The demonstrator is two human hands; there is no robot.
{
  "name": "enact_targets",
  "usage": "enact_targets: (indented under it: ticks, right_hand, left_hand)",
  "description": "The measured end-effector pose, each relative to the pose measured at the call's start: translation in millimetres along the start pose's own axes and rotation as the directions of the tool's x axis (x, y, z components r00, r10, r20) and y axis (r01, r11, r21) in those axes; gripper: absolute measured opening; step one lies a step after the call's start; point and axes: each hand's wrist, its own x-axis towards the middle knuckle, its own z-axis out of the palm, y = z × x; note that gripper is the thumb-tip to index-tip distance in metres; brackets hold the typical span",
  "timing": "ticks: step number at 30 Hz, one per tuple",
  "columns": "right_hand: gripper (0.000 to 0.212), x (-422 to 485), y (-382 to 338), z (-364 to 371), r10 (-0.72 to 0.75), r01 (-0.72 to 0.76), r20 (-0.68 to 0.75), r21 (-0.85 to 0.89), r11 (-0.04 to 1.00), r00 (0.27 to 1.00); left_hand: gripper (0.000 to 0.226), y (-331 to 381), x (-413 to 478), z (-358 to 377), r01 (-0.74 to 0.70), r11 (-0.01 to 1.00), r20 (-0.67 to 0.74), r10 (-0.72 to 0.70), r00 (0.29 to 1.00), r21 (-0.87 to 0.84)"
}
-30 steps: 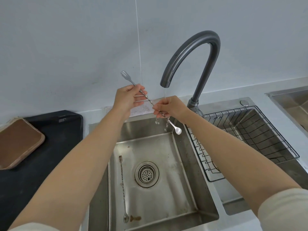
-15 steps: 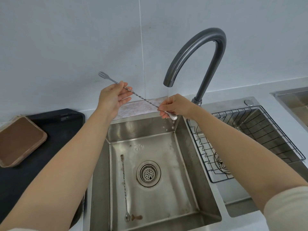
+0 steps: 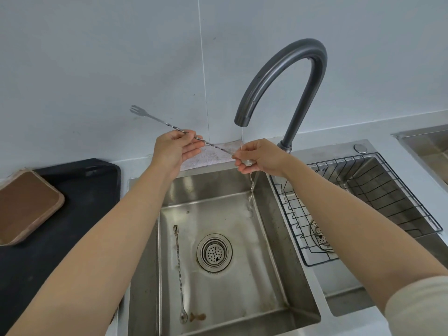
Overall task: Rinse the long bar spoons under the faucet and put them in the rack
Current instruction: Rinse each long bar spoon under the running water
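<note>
A long twisted bar spoon with a fork tip at its far left end is held across the back of the steel sink. My left hand grips its shaft; my right hand closes around its bowl end. A thin stream of water falls from the dark curved faucet onto my right hand and runs down into the basin. A second bar spoon lies on the sink floor, left of the drain, with brown residue beside its bowl. The black wire rack sits in the right basin, empty.
A black mat carrying a brown tray lies on the counter at left. A whitish cloth rests behind the sink against the wall. Another steel basin shows at the far right edge.
The spoon has slid left through my hands: its fork end sticks out farther left, and its bowl, earlier hanging free below my right hand, now sits inside that hand under the stream.
</note>
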Motion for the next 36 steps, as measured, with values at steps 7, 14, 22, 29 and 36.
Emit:
enact_targets:
  ticks: [7, 14, 22, 29, 36]
  right_hand:
    - [0.015, -2, 1, 1, -0.003, 0.005, -0.011, 0.17, 0.985, 1.0]
    - [0.017, -4, 5, 4, 0.016, 0.032, -0.143, 0.323, 0.946, 0.99]
    - [0.016, -1, 12, 13, 0.065, 0.001, -0.137, 0.436, 0.9, 0.988]
    - [0.016, -3, 12, 18, 0.131, -0.055, -0.098, 0.558, 0.828, 0.986]
    - [0.013, -3, 15, 20, 0.088, -0.002, -0.15, 0.497, 0.868, 0.985]
  left_hand:
    - [0.021, 4, 0, -9, 0.004, 1.0, -0.068, -0.006, 0.998, -0.018]
    - [0.02, 6, -3, -13, 0.02, 0.996, -0.086, -0.027, 0.996, -0.086]
    - [0.023, 3, -11, -15, 0.017, 0.994, -0.04, -0.022, 0.999, -0.104]
    - [0.022, -4, -14, -14, 0.047, 0.994, 0.023, -0.045, 0.999, -0.101]
    - [0.018, -8, -17, -18, 0.062, 0.998, -0.013, -0.062, 0.998, -0.022]
